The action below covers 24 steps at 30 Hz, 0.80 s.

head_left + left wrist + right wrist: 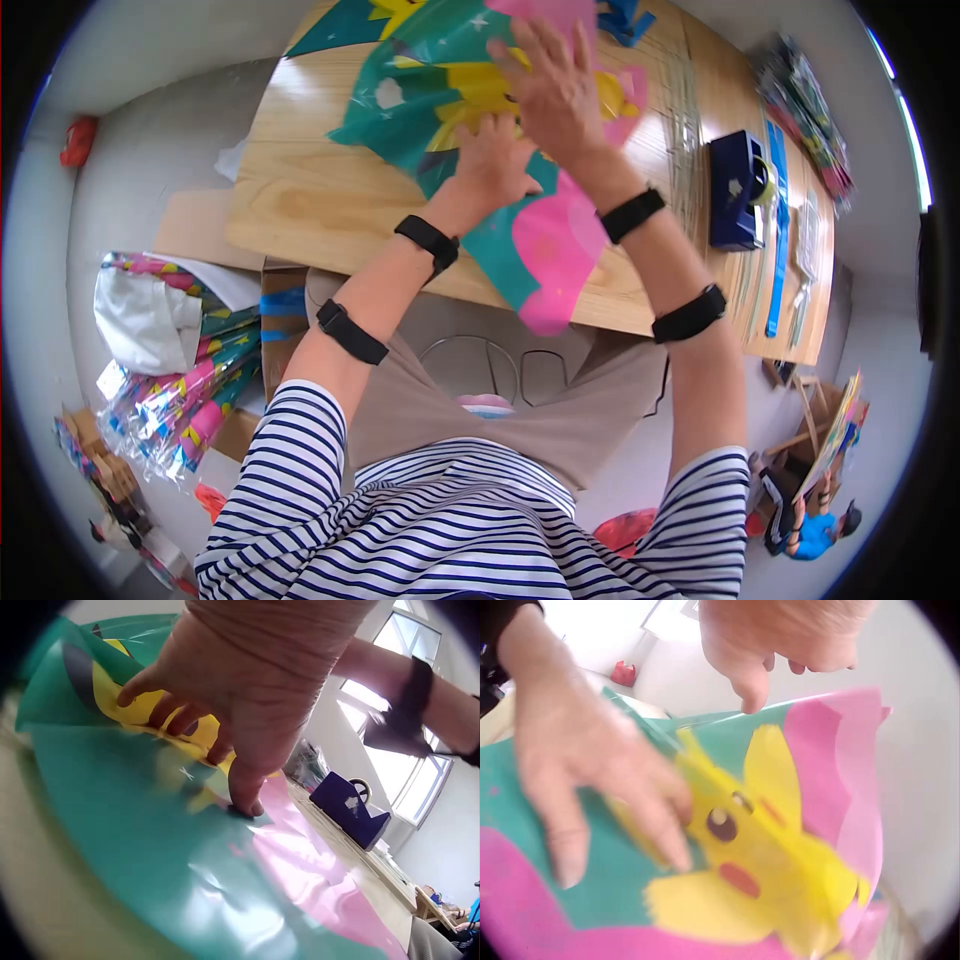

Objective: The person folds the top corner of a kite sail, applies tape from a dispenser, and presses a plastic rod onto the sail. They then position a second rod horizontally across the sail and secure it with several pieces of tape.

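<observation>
A thin, glossy printed plastic sheet (550, 250), green and pink with a yellow cartoon figure (772, 870), lies loosely across the table, its near corner at the table's front edge. My left hand (490, 165) rests on its middle with fingers spread; in the left wrist view the thumb and fingertips press into the plastic. Farther forward, my right hand (560, 100) stretches over the sheet with its fingers extended and apart. From the right wrist view, this hand (780, 637) is over the sheet's upper edge, thumb pointing down, with nothing visible in its grasp.
On the wooden table (320, 200), thin clear rods (683, 120) lie right of the sheet, beside a dark blue tape dispenser (735, 190) and a blue strip (778, 250). Wrapped colourful bundles (190, 400) stand at lower left. Another person (815, 535) sits at far lower right.
</observation>
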Each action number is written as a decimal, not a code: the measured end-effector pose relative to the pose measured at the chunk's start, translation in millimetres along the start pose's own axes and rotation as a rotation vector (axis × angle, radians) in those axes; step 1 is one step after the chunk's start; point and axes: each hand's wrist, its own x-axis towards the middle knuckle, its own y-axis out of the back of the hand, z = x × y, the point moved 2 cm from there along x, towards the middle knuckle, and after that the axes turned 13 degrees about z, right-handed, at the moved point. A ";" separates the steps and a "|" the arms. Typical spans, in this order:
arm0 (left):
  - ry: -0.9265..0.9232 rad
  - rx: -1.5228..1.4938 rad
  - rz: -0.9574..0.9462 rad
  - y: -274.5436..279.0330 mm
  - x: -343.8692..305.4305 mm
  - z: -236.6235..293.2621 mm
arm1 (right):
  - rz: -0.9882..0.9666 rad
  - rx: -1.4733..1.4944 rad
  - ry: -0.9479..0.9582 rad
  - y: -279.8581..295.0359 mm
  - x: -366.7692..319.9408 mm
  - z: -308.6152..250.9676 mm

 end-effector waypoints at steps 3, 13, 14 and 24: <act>0.086 0.134 -0.011 -9.3 10.5 -2.8 | -0.188 0.073 -0.312 25.3 -72.2 -28.9; 0.207 0.213 -0.051 20.2 -8.8 -5.1 | -0.379 0.137 -0.540 115.2 -174.2 -68.7; 0.220 0.237 -0.055 21.4 -16.1 -2.8 | -0.360 0.194 -0.567 115.2 -176.7 -56.2; 0.284 0.330 0.016 15.3 -25.5 -6.6 | -0.659 -0.561 -1.145 124.6 -213.5 84.5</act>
